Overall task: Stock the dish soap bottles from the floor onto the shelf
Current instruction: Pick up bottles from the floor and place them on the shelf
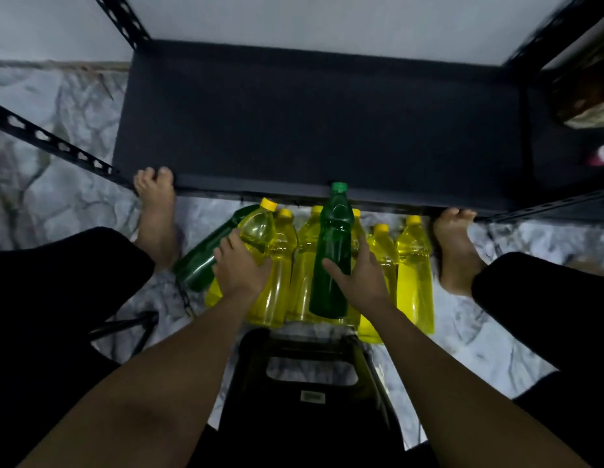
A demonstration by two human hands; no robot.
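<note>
Stool label (312, 396) unreadable; right-edge clutter (584, 96) blurred, cut off — lying green bottle (206, 255) partly behind left hand (241, 268)

shelf (310, 123) bare, bottles (413, 265) crowd floor

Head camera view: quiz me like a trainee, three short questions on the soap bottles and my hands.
1. What colour is the tall plastic bottle that the right hand grips? A yellow, B green, C blue.
2. True or false: the left hand grips a yellow-capped yellow plastic bottle.
3. Fill in: a second green plastic bottle sits tilted to the ___ of the left hand.
Key: 1 B; 2 true; 3 left.
</note>
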